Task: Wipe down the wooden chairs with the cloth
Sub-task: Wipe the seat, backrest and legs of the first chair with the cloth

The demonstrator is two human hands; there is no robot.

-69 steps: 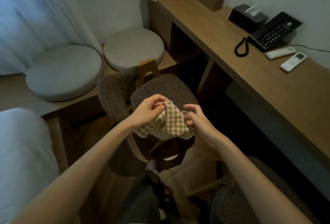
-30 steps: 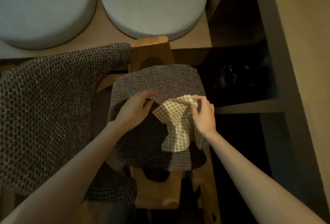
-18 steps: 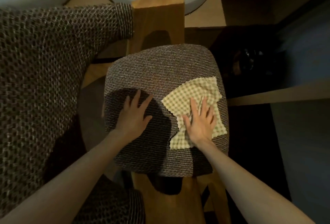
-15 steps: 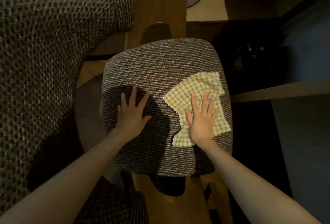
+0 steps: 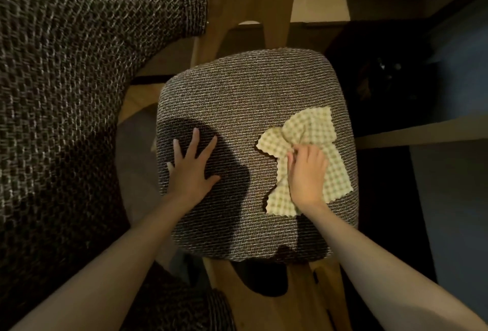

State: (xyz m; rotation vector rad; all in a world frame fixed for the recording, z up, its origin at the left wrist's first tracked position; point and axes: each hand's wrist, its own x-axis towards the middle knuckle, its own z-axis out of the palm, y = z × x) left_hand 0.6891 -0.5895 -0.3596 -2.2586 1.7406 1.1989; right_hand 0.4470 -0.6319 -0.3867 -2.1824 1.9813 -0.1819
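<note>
Dim room, wooden chair [image 5: 250, 0] seen from above: left grip [image 5: 191, 169] rests flat, fingers spread, on its woven seat [image 5: 250, 98]; right grip [image 5: 307, 172] clutches the checked cloth [image 5: 314, 127] mid-right.

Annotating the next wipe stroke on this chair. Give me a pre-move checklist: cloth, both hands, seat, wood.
1. The checked cloth lies on the seat cushion: ok.
2. The right hand has a hold on the checked cloth, fingers curled into it: ok.
3. The left hand lies flat on the seat cushion, placed to steady the chair: ok.
4. The checked cloth is spread flat for a stroke: not ok, it is bunched under the fingers.
5. The checked cloth touches the wooden frame: not ok, it touches only the woven fabric.
6. Whether the checked cloth is damp or dry: cannot tell.
</note>
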